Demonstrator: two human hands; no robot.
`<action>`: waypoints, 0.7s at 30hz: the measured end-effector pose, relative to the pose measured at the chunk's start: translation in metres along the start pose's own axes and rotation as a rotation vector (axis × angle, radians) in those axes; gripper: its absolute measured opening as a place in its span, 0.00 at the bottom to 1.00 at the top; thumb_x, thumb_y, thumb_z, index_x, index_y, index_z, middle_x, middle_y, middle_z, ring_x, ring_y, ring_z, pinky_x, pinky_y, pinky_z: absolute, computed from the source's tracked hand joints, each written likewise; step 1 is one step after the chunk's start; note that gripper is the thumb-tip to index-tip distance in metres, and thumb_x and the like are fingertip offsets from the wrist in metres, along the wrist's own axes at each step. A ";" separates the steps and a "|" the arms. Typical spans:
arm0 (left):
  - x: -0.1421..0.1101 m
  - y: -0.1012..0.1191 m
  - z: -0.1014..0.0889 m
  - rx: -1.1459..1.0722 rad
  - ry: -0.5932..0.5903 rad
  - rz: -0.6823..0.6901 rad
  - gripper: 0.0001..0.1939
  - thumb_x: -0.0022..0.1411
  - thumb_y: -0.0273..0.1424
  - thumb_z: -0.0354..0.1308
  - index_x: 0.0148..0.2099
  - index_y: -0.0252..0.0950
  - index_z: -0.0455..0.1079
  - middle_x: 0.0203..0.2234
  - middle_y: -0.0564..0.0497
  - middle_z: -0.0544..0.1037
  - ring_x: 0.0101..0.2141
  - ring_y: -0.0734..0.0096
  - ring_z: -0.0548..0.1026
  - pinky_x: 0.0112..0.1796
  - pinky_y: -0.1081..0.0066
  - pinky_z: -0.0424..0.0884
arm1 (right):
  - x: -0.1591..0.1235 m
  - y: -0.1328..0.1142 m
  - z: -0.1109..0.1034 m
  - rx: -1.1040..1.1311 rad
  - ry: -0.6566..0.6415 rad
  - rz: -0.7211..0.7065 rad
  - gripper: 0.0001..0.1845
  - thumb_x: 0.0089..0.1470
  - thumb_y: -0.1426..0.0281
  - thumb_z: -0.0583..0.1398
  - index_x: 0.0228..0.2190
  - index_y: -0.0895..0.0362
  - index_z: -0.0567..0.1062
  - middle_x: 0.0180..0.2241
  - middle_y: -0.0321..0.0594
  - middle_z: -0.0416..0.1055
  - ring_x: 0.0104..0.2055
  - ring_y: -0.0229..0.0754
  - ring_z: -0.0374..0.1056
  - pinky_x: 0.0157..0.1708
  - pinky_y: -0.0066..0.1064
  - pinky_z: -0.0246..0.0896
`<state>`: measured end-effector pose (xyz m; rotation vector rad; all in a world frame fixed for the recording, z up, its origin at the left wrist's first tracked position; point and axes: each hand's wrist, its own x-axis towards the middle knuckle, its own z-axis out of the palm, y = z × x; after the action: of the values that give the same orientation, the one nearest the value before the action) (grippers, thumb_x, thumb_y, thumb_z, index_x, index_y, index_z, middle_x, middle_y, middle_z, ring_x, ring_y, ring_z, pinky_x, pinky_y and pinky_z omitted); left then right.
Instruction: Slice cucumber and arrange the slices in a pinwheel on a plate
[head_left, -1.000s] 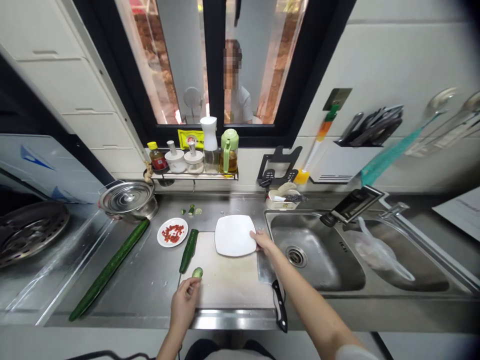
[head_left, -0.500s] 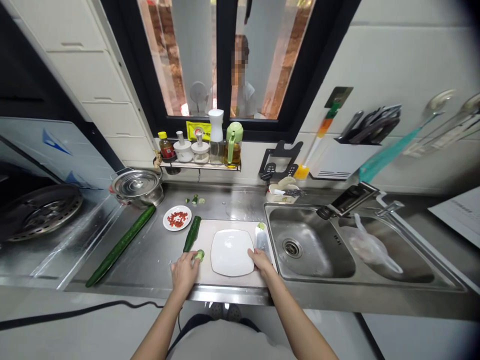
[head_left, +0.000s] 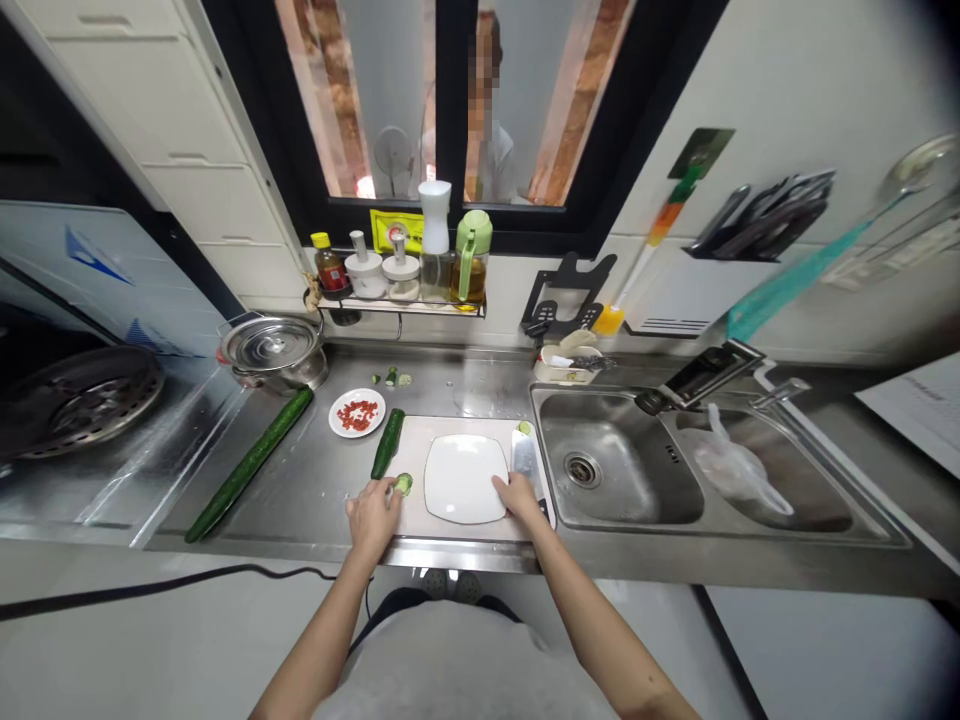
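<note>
On the pale cutting board (head_left: 416, 520) rests a white, squarish plate (head_left: 465, 480). My right hand (head_left: 520, 496) grips the plate's right edge, its fingers closed on the rim. At the board's left side my left hand (head_left: 373, 515) has its fingertips closed round some cucumber slices (head_left: 403, 484), partly hidden by the fingers. Just beyond that hand lies a cut piece of cucumber (head_left: 388, 443). A kitchen knife (head_left: 524, 462) lies along the board's right side, with a cucumber slice (head_left: 523, 428) by its far end.
A small plate of chopped red pieces (head_left: 357, 413) stands left of the board. A whole cucumber (head_left: 251, 465), a lidded pot (head_left: 276, 350) and cucumber scraps (head_left: 391, 376) are on the counter. A double sink (head_left: 626, 455) lies right; a seasoning rack (head_left: 405, 303) hangs behind.
The view has tilted a little, so the counter sits higher in the picture. Both hands keep about the same places, at the slices and the plate.
</note>
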<state>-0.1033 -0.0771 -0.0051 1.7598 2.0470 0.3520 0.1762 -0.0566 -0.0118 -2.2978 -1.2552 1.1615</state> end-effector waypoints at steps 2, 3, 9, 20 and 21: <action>0.000 -0.001 0.001 0.004 0.003 0.005 0.16 0.64 0.36 0.48 0.50 0.40 0.72 0.43 0.44 0.76 0.43 0.59 0.72 0.46 0.59 0.57 | -0.001 -0.004 -0.001 -0.070 0.044 -0.017 0.19 0.56 0.67 0.56 0.45 0.69 0.70 0.45 0.62 0.71 0.48 0.55 0.69 0.45 0.38 0.62; 0.001 -0.001 0.002 0.009 0.007 0.010 0.16 0.64 0.35 0.48 0.50 0.40 0.72 0.43 0.44 0.76 0.43 0.59 0.72 0.46 0.59 0.57 | -0.001 -0.006 -0.001 -0.117 0.060 -0.023 0.21 0.56 0.68 0.57 0.48 0.69 0.68 0.47 0.64 0.70 0.51 0.56 0.67 0.48 0.38 0.60; 0.005 0.000 0.004 0.076 0.033 0.037 0.16 0.64 0.35 0.49 0.50 0.40 0.71 0.42 0.44 0.76 0.43 0.57 0.72 0.45 0.60 0.56 | -0.011 -0.019 -0.001 -0.467 0.070 -0.027 0.25 0.60 0.65 0.53 0.54 0.68 0.60 0.44 0.62 0.73 0.48 0.55 0.69 0.43 0.39 0.61; 0.010 0.000 0.011 0.094 0.024 0.045 0.15 0.63 0.37 0.52 0.49 0.37 0.71 0.38 0.45 0.76 0.42 0.58 0.73 0.45 0.62 0.56 | -0.033 -0.010 -0.022 -0.517 0.182 -0.196 0.28 0.63 0.60 0.46 0.61 0.57 0.53 0.40 0.51 0.75 0.42 0.50 0.72 0.38 0.35 0.58; 0.010 -0.001 0.012 0.098 0.026 0.041 0.15 0.63 0.37 0.52 0.49 0.37 0.71 0.38 0.45 0.76 0.41 0.58 0.73 0.45 0.62 0.56 | -0.035 -0.007 -0.023 -0.507 0.178 -0.203 0.28 0.63 0.59 0.46 0.61 0.57 0.54 0.40 0.50 0.75 0.42 0.50 0.72 0.38 0.35 0.58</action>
<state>-0.0993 -0.0679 -0.0175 1.8658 2.0817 0.2933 0.1792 -0.0776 0.0249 -2.4573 -1.8207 0.6021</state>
